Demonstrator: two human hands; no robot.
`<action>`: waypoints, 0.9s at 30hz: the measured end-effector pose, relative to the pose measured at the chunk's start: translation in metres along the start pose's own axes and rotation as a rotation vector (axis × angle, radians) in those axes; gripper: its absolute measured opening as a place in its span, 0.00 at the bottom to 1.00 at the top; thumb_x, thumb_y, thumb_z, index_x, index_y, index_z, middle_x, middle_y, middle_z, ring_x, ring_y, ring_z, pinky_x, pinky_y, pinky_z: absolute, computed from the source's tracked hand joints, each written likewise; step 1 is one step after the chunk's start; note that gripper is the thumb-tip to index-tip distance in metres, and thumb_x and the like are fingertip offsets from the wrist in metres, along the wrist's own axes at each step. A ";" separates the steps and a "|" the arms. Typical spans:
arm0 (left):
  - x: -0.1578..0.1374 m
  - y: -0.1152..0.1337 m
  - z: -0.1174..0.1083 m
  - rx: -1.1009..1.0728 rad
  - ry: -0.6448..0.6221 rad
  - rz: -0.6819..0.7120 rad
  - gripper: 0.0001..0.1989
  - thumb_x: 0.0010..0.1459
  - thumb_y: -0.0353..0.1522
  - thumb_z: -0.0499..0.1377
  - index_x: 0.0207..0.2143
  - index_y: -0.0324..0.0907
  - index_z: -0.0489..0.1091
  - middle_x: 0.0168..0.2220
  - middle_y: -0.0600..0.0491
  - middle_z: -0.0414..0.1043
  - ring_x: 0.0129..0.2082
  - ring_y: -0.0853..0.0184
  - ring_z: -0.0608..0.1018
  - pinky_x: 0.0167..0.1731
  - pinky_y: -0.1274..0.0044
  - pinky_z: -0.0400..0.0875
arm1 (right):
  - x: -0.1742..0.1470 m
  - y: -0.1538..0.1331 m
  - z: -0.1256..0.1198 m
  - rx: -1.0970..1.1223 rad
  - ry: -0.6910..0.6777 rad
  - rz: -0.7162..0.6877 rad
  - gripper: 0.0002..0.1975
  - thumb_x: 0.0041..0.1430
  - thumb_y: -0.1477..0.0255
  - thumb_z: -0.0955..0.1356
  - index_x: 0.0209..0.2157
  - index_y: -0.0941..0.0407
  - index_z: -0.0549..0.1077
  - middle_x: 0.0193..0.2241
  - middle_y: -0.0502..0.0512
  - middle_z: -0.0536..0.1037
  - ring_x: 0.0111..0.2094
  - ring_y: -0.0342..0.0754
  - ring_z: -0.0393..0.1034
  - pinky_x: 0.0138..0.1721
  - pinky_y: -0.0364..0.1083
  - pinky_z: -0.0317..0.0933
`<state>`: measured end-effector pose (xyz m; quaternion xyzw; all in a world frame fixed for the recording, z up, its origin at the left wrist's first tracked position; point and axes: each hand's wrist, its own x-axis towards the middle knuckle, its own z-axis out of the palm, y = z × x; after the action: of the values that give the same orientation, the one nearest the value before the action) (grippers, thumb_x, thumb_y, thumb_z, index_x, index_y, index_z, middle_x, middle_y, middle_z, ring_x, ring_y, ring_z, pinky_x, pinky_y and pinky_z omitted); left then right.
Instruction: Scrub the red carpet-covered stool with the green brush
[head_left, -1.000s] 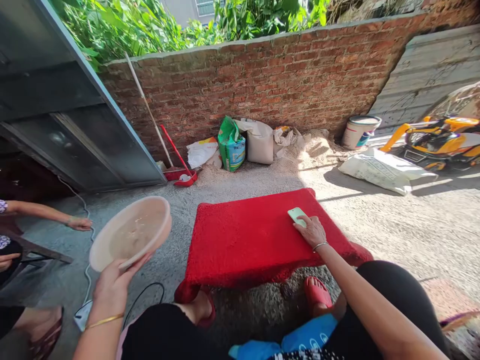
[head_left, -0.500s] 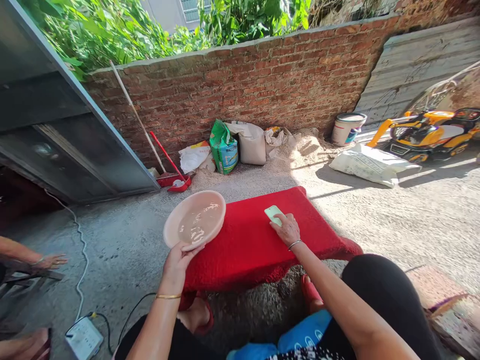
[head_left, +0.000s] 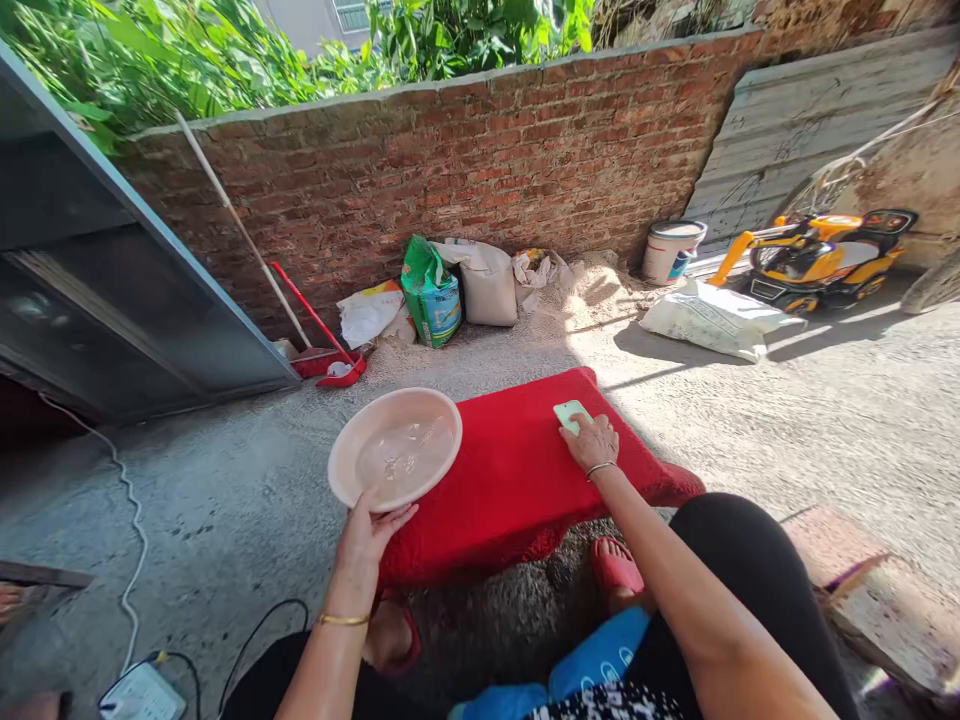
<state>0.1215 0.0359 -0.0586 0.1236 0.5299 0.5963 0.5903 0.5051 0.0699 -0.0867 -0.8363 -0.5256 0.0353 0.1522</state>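
Head view: the left hand (head_left: 366, 545) grips the near rim of a pale pink basin (head_left: 349, 432), thumb at the top and fingers spread along below. Water (head_left: 405, 458) sits in it, so I think the firm grip is there to stop it spilling. The basin is by the left end of a low stand covered in red cloth (head_left: 495, 480), partly in front of it; I can't tell if the two touch. The right hand (head_left: 596, 442) is bent around a flat pale green thing (head_left: 570, 408), with the thumb and fingers on it. It looks like a phone and is over the far right part of the red cloth, maybe pinched so it won't slip.

By the brick wall (head_left: 465, 150), a green and blue bag (head_left: 433, 300) stands next to a fat pale sack (head_left: 487, 290), perhaps to be out of the way. The bag has print, but it's too small to read. A white sack (head_left: 701, 320) lies flat with faint marks. I can't make out any brand name
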 end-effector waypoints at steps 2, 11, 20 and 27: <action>0.000 -0.005 -0.003 -0.011 -0.015 0.016 0.19 0.51 0.32 0.61 0.47 0.42 0.67 0.44 0.43 0.73 0.42 0.51 0.78 0.39 0.54 0.75 | -0.016 -0.020 0.003 0.039 -0.001 -0.121 0.21 0.59 0.55 0.63 0.50 0.47 0.70 0.42 0.61 0.67 0.43 0.54 0.64 0.43 0.49 0.55; -0.011 -0.028 0.001 0.059 -0.008 0.213 0.21 0.52 0.31 0.60 0.49 0.49 0.63 0.42 0.50 0.71 0.36 0.62 0.79 0.39 0.60 0.75 | -0.048 -0.055 0.027 0.093 -0.150 -0.408 0.19 0.57 0.58 0.65 0.50 0.43 0.70 0.43 0.56 0.68 0.43 0.50 0.64 0.45 0.47 0.54; -0.013 -0.039 0.006 -0.030 -0.023 0.158 0.12 0.54 0.31 0.58 0.43 0.45 0.65 0.34 0.51 0.68 0.34 0.59 0.78 0.37 0.55 0.75 | 0.019 0.032 -0.025 -0.020 -0.056 0.091 0.24 0.62 0.58 0.60 0.54 0.55 0.68 0.45 0.67 0.67 0.44 0.58 0.67 0.43 0.52 0.57; -0.013 -0.038 0.009 -0.054 0.002 0.068 0.12 0.55 0.33 0.56 0.43 0.45 0.64 0.34 0.50 0.68 0.35 0.59 0.79 0.39 0.58 0.75 | 0.000 -0.086 0.023 0.064 -0.156 -0.288 0.22 0.56 0.53 0.65 0.51 0.42 0.69 0.46 0.55 0.68 0.47 0.50 0.64 0.47 0.46 0.54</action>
<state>0.1535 0.0191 -0.0782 0.1252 0.5096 0.6301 0.5724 0.4251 0.1094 -0.0830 -0.7417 -0.6490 0.0945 0.1410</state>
